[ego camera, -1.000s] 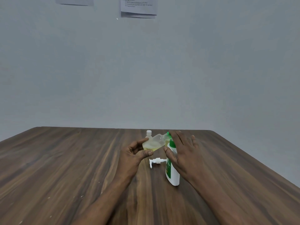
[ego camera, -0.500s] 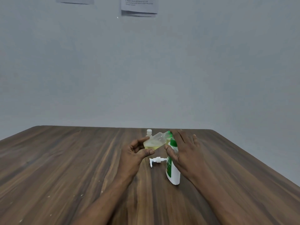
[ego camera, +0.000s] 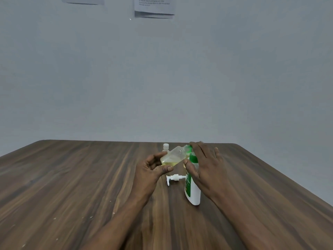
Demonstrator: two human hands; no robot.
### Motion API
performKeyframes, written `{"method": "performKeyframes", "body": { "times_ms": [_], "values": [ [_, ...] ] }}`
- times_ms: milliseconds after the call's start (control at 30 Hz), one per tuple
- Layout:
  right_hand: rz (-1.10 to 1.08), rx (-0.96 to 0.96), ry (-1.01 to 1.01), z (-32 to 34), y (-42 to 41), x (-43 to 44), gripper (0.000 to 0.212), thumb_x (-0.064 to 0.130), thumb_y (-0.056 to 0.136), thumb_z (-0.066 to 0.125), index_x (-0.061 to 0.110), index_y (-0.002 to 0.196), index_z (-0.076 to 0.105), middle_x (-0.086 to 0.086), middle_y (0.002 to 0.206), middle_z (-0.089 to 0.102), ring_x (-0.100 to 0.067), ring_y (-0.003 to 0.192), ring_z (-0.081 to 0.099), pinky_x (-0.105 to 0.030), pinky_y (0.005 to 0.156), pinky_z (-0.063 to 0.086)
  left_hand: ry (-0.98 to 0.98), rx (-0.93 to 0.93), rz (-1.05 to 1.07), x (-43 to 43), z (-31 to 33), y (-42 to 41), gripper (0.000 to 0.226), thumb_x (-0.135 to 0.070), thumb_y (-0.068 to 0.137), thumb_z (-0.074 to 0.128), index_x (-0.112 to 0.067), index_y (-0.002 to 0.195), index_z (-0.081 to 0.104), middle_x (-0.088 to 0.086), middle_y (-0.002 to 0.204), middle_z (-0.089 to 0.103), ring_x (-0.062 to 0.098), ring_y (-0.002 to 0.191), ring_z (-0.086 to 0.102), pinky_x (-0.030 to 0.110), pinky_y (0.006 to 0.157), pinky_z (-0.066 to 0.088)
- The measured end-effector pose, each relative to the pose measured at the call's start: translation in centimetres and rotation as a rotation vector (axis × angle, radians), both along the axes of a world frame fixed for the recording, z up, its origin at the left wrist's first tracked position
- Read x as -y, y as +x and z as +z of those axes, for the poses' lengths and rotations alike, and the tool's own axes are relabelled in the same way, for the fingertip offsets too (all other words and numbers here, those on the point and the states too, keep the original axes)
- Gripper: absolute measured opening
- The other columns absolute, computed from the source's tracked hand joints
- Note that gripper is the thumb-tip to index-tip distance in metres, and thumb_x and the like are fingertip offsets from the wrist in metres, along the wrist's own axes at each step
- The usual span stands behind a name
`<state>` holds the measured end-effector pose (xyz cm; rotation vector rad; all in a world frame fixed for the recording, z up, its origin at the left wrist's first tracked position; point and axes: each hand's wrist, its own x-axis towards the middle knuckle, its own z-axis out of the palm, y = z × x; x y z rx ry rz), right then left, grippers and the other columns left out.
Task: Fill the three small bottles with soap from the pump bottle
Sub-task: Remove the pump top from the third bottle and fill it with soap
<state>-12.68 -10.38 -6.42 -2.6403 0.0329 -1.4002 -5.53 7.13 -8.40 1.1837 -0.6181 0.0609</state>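
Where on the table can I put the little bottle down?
Bare wood lies left of the left hand, out to the table edge, and right of the right hand. The middle is crowded: pump head, pump bottle, and a capped bottle behind the held bottle.

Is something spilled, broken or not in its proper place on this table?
The pump head lies on its side on the table, off the soap bottle that the right hand holds. The left hand tilts a small bottle toward its neck. No spill shows.

Plain office-like room, wooden table [ego camera: 72, 177], printed notices [ego camera: 154, 7] on grey wall [ego camera: 234, 78]
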Motion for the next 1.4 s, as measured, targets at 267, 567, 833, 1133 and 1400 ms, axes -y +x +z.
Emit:
{"method": "performKeyframes", "body": {
  "times_ms": [267, 567, 833, 1133, 1400],
  "values": [
    [0.001, 0.022, -0.021, 0.1, -0.1, -0.1, 0.055, 0.052, 0.091, 0.045, 0.02, 0.135, 0.051, 0.005, 0.132, 0.057, -0.014, 0.124, 0.049, -0.054, 0.107, 0.037, 0.016, -0.004, -0.002, 0.1, 0.1, -0.1, 0.045, 0.011, 0.073, 0.079, -0.007, 0.113, 0.07, 0.002, 0.109, 0.077, 0.016, 0.1, 0.073, 0.02, 0.074, 0.058],
    [-0.003, -0.06, -0.028, 0.8, -0.7, -0.1, 0.055, 0.054, 0.092, 0.038, 0.021, 0.132, 0.055, 0.006, 0.127, 0.059, -0.019, 0.116, 0.058, -0.055, 0.106, 0.039, 0.049, 0.027, 0.043, -0.4, 0.9, 0.0, 0.045, 0.01, 0.074, 0.079, -0.004, 0.115, 0.07, 0.007, 0.103, 0.078, 0.019, 0.1, 0.074, 0.023, 0.078, 0.059],
    [-0.036, -0.085, -0.028, 0.8, -0.9, -0.5, 0.062, 0.056, 0.09, 0.04, 0.019, 0.139, 0.049, 0.002, 0.138, 0.056, -0.021, 0.124, 0.056, -0.055, 0.107, 0.038, 0.018, 0.016, 0.057, 0.0, 0.6, -0.4, 0.045, 0.009, 0.075, 0.079, -0.006, 0.116, 0.07, 0.007, 0.103, 0.078, 0.02, 0.1, 0.074, 0.025, 0.082, 0.06],
    [-0.022, -0.097, -0.016, 0.7, -0.8, -0.6, 0.06, 0.053, 0.091, 0.038, 0.017, 0.138, 0.051, 0.002, 0.134, 0.057, -0.022, 0.12, 0.056, -0.055, 0.107, 0.039, 0.024, 0.009, 0.04, -0.2, 0.3, -0.2, 0.046, 0.009, 0.075, 0.079, -0.006, 0.117, 0.07, 0.007, 0.106, 0.077, 0.02, 0.101, 0.074, 0.023, 0.078, 0.059],
    [0.06, -0.103, -0.067, 1.8, -0.9, 0.0, 0.055, 0.05, 0.094, 0.042, 0.014, 0.133, 0.05, 0.001, 0.126, 0.055, -0.018, 0.122, 0.047, -0.024, 0.106, 0.029, 0.018, 0.005, 0.051, 0.0, 0.4, -0.2, 0.045, 0.007, 0.075, 0.08, -0.007, 0.116, 0.07, 0.006, 0.107, 0.077, 0.019, 0.102, 0.073, 0.022, 0.079, 0.059]
  ]
}}
